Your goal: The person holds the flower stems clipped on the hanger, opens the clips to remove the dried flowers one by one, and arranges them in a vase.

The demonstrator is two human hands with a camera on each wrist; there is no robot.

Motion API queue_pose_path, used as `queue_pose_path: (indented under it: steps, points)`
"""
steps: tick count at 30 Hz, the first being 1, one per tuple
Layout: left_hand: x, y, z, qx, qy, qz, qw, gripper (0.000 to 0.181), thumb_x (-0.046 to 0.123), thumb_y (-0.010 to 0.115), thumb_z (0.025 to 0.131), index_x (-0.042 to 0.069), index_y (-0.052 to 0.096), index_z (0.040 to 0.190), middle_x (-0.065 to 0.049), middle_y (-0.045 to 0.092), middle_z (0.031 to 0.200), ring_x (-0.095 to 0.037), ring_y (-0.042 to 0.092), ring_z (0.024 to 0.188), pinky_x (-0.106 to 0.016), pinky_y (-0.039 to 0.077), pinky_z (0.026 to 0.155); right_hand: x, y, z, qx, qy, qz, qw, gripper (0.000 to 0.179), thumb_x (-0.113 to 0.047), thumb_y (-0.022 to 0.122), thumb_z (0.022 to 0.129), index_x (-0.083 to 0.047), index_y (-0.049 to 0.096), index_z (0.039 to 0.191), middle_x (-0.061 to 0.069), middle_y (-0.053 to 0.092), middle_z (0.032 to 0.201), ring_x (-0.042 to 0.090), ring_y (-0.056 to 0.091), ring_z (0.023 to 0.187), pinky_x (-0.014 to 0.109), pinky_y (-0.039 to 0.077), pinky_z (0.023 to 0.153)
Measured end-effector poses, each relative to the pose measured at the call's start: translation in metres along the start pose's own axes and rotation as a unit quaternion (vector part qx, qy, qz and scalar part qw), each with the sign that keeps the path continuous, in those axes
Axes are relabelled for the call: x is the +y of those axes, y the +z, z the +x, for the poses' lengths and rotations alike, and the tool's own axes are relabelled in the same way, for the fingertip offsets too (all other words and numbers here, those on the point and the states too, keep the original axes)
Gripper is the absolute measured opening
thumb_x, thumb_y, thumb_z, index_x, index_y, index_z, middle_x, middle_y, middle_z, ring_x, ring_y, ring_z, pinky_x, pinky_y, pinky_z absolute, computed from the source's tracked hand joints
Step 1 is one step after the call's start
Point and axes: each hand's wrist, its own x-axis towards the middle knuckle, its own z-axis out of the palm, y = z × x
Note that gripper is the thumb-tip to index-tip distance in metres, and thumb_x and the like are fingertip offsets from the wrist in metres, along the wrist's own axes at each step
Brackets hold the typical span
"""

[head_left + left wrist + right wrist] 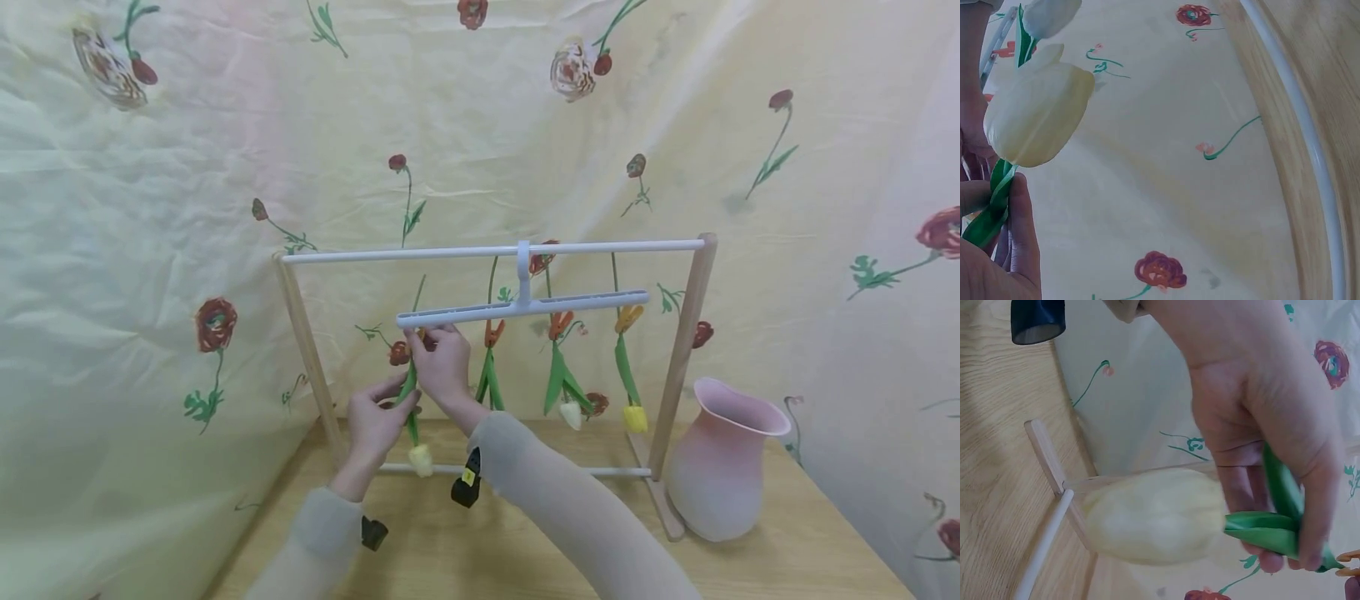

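Note:
A pale cream tulip point(421, 460) hangs upside down below the left end of a white hanger point(585, 302). My left hand point(381, 417) pinches its green leaves and stem between thumb and fingers; the bloom point(1038, 115) hangs free of the hand. Just under the hanger, my right hand point(444, 362) holds an orange clip point(1349, 557) at the stem end, mostly hidden by the fingers. Further right dangle a white tulip point(570, 414) and a yellow tulip point(634, 418) from clips. Another stem with leaves point(489, 379) hangs behind the right hand, its bloom hidden by the forearm.
The hanger hooks over the top bar point(375, 255) of a wooden-legged rack, tilting down at its left. A pink-and-white vase point(720, 475) stands beside the rack's right leg point(678, 367) on the wooden table point(480, 558). Flower-patterned cloth hangs behind.

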Motion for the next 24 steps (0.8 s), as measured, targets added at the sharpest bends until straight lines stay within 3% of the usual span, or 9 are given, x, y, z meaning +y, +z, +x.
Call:
queue_pose_path:
  steps: [7, 13, 17, 21, 24]
  points:
    - [-0.015, -0.009, -0.014, -0.014, -0.005, 0.021, 0.9997, 0.036, 0.006, 0.079, 0.094, 0.002, 0.073, 0.129, -0.023, 0.078, 0.117, -0.018, 0.079, 0.076, -0.022, 0.064, 0.066, -0.006, 0.0, 0.0, -0.007, 0.005, -0.005, 1.0, 0.028, -0.024, 0.071, 0.104, 0.0, 0.079, 0.117, 0.012, 0.072, 0.1, 0.011, 0.065, 0.079, 0.015, 0.051, 0.06]
    - [-0.03, -0.017, -0.037, -0.025, 0.006, 0.041, 0.9988, 0.03, 0.003, 0.079, 0.093, 0.003, 0.076, 0.123, -0.019, 0.079, 0.106, -0.017, 0.078, 0.071, -0.023, 0.064, 0.062, -0.01, -0.004, 0.002, -0.015, 0.004, -0.007, 0.9999, 0.027, -0.027, 0.071, 0.104, -0.003, 0.081, 0.111, 0.01, 0.072, 0.098, 0.01, 0.064, 0.077, 0.016, 0.049, 0.059]
    - [-0.03, -0.026, -0.055, -0.038, 0.021, 0.061, 0.9971, 0.027, -0.001, 0.077, 0.092, 0.002, 0.076, 0.119, -0.018, 0.079, 0.101, -0.018, 0.076, 0.068, -0.025, 0.064, 0.061, -0.011, -0.008, 0.003, -0.031, 0.02, 0.0, 0.9993, 0.026, -0.032, 0.073, 0.103, -0.007, 0.08, 0.103, 0.005, 0.075, 0.093, 0.006, 0.068, 0.074, 0.018, 0.048, 0.06]
    - [-0.027, -0.041, -0.077, -0.082, 0.005, 0.102, 0.9914, 0.027, -0.005, 0.077, 0.088, 0.003, 0.075, 0.114, -0.013, 0.078, 0.096, -0.018, 0.073, 0.067, -0.024, 0.062, 0.06, -0.014, -0.01, 0.001, -0.066, 0.047, 0.016, 0.9966, 0.027, -0.04, 0.074, 0.101, -0.013, 0.077, 0.096, 0.0, 0.081, 0.082, 0.004, 0.076, 0.07, 0.02, 0.046, 0.058]
    - [-0.027, -0.055, -0.092, -0.156, 0.009, 0.139, 0.9778, 0.025, -0.003, 0.078, 0.086, 0.005, 0.075, 0.11, -0.008, 0.077, 0.093, -0.015, 0.071, 0.066, -0.023, 0.061, 0.06, -0.016, -0.011, 0.0, -0.081, 0.05, 0.004, 0.9955, 0.031, -0.041, 0.075, 0.1, -0.012, 0.077, 0.09, -0.001, 0.08, 0.077, 0.005, 0.076, 0.072, 0.02, 0.046, 0.057]
